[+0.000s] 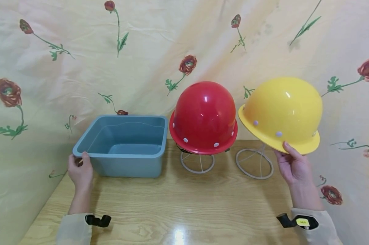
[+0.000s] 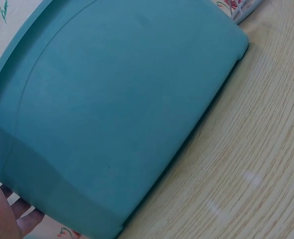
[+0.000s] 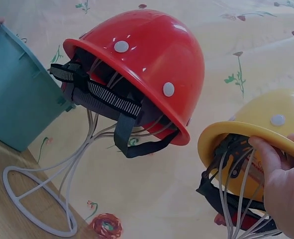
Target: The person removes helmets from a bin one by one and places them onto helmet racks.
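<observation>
My left hand (image 1: 81, 172) grips the front left corner of a blue-green plastic basin (image 1: 127, 165), thumb over the rim; the left wrist view shows its fingers (image 2: 30, 221) behind the basin's wall. With my right hand (image 1: 296, 166) I pinch the brim of a yellow hard hat (image 1: 286, 109), which sits tilted over a wire stand (image 1: 254, 163). In the right wrist view the stand's wires run up inside the yellow hat, beside its dark straps (image 3: 226, 199). Between basin and yellow hat, a red hard hat (image 1: 205, 115) rests on another wire stand (image 1: 198, 165).
All of this stands on a wood-grain table (image 1: 184, 200). Behind it and at the sides hangs a cream cloth (image 1: 147, 68) printed with red flowers. The red hat's chin strap (image 3: 124, 134) dangles below its brim.
</observation>
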Available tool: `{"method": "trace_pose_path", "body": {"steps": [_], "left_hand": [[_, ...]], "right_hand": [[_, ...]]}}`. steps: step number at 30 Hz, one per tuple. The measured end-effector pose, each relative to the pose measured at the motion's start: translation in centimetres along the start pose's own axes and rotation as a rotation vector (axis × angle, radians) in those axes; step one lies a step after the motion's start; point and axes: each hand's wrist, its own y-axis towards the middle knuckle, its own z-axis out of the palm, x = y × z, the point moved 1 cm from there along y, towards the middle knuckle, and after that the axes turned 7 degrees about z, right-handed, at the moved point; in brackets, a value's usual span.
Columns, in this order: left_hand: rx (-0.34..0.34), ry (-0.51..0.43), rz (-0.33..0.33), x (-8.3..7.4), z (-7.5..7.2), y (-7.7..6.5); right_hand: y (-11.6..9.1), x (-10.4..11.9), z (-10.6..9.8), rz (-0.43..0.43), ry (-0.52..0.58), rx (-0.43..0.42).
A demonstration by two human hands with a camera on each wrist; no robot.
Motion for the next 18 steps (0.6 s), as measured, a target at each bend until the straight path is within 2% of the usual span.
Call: {"method": "trace_pose_path", "body": {"steps": [10,18], "left_hand": [[0.017,0.018,-0.023,-0.1,-0.35,0.02],[0.007,0.004,-0.007,-0.27,-0.4,-0.13]], "right_hand": [[-0.49,-0.55,-0.44,-0.004,0.039,0.009],[-0.66,-0.57,-0.42,-0.018,0.039,-0.001]]}}
